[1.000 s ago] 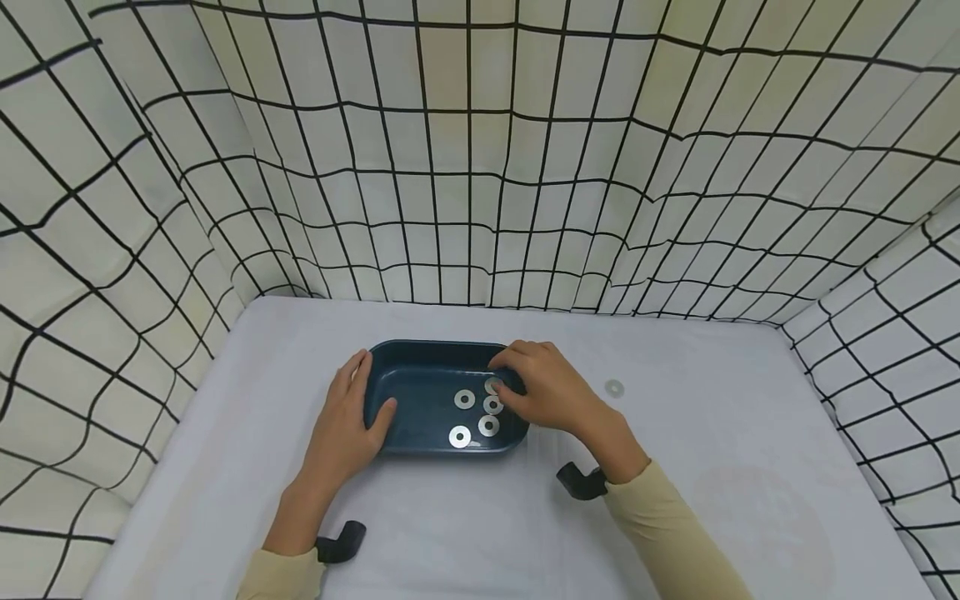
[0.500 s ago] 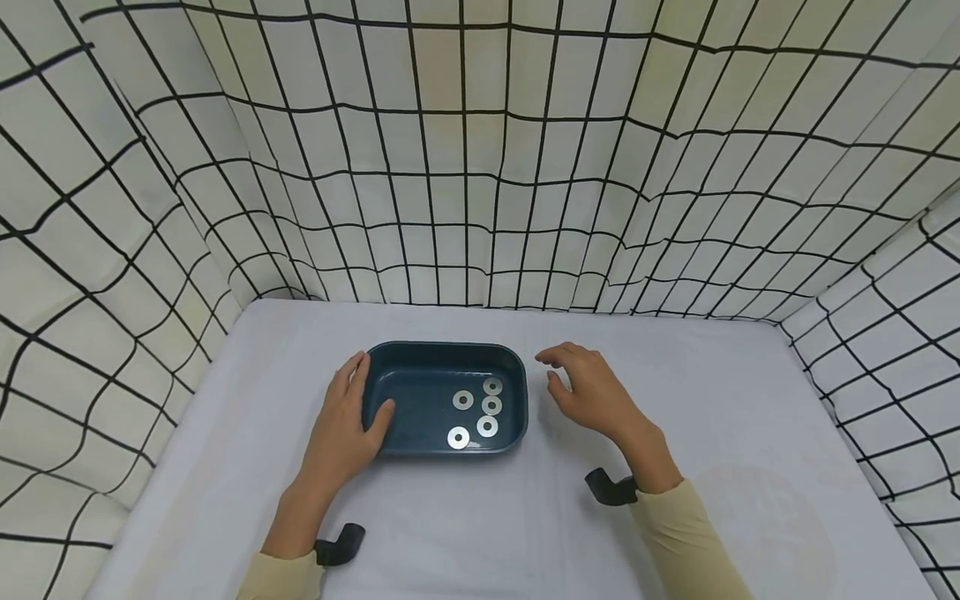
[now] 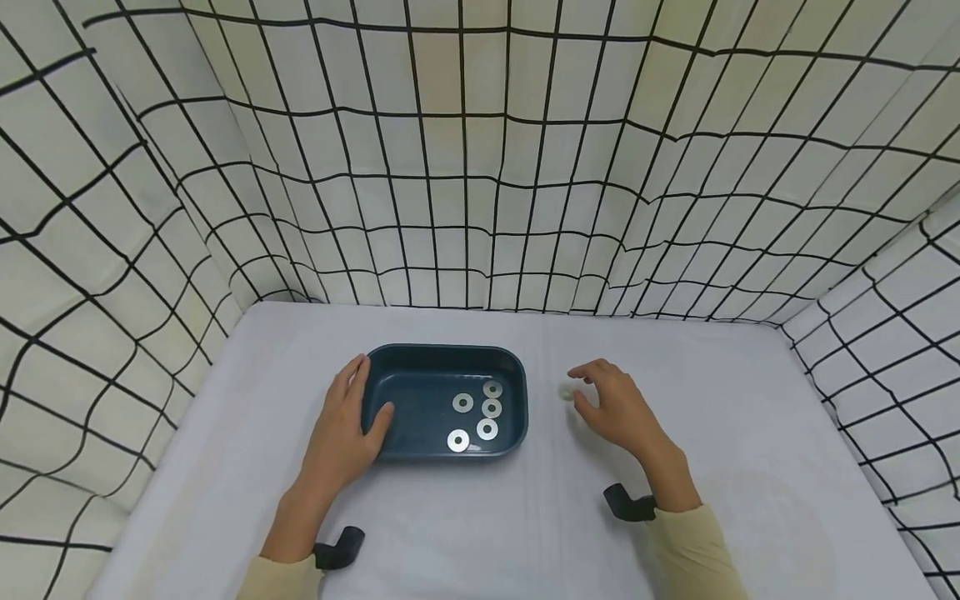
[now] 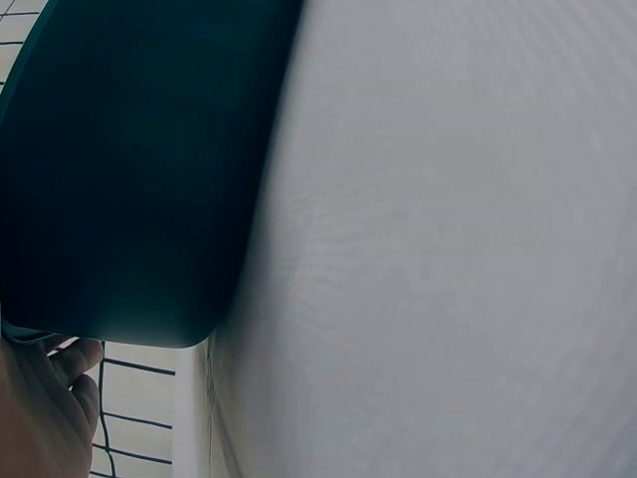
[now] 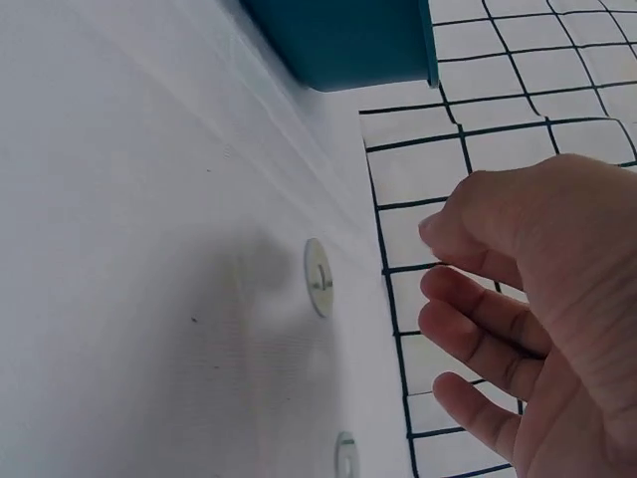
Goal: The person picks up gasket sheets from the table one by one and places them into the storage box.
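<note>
My left hand (image 3: 347, 421) holds the left end of the dark blue tray (image 3: 420, 357), thumb over the rim and fingers along the outer wall. In the left wrist view, part of this hand (image 4: 55, 403) shows below the tray's end. Several flat metal washers (image 3: 458, 441) lie in the tray's right half. My right hand (image 3: 618, 408) hovers right of the tray with loosely bent fingers and nothing in them. Near its fingertips a pale washer (image 3: 565, 391) lies on the cloth. The right wrist view shows this washer (image 5: 318, 277) and a second washer (image 5: 345, 456) beyond it.
A white cloth (image 3: 465, 533) covers the table. White walls with a black grid (image 3: 480, 200) stand along the back and both sides. Black wrist mounts (image 3: 341, 547) stick out from both cuffs.
My right hand has left the tray's right end and moved rightward over the cloth. A washer once under its fingers now lies uncovered in the tray. The left hand stays put.
</note>
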{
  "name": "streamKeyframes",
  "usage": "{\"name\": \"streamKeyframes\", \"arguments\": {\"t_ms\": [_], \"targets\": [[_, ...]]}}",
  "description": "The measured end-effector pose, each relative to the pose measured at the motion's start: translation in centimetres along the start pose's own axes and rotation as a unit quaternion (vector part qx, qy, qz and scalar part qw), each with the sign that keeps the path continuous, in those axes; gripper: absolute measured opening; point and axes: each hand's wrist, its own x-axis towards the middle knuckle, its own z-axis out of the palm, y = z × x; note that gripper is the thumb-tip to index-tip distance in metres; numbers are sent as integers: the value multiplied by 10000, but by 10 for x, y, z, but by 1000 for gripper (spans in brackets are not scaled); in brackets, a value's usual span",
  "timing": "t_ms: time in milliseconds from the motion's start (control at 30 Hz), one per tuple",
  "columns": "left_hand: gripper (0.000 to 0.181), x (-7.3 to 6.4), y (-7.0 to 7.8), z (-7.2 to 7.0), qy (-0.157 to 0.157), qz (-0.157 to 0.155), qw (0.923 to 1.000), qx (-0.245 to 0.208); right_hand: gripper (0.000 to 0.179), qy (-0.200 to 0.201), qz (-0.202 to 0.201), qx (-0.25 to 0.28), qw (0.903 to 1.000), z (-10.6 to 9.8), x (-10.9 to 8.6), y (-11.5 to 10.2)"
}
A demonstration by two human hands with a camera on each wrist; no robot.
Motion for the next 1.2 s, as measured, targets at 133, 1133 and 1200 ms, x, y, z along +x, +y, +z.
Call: {"name": "streamKeyframes", "arguments": {"t_ms": [133, 1133, 1200], "targets": [[77, 1, 0, 0, 34, 10, 10000, -6, 29, 40, 139, 78, 9999, 7, 0, 2], [77, 1, -1, 2, 92, 81, 9998, 149, 25, 5, 611, -540, 9967, 27, 4, 9], [77, 1, -1, 3, 100, 96, 9998, 141, 25, -60, 658, -565, 9962, 27, 6, 9]]}}
